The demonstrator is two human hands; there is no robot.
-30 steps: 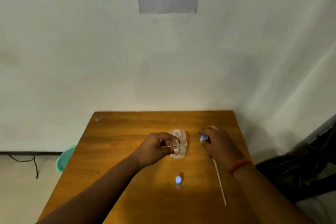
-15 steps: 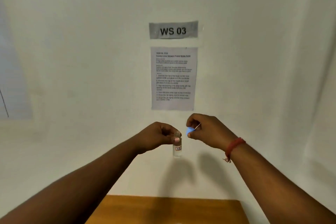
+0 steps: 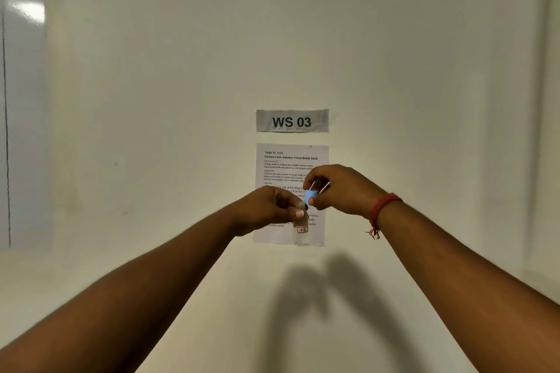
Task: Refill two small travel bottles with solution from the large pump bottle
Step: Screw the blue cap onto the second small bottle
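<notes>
Your left hand (image 3: 269, 209) was closed around the neck of a small clear bottle (image 3: 301, 228), held upright at arm's length before the wall sheet (image 3: 291, 160). The bottle bore a red-edged white label (image 3: 302, 230). Your right hand (image 3: 339, 189) pinched a blue cap (image 3: 310, 195) just above the bottle's mouth.

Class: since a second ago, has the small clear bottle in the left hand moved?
Yes. The small clear bottle was at the table; now it is lifted before the instruction sheet.
</notes>
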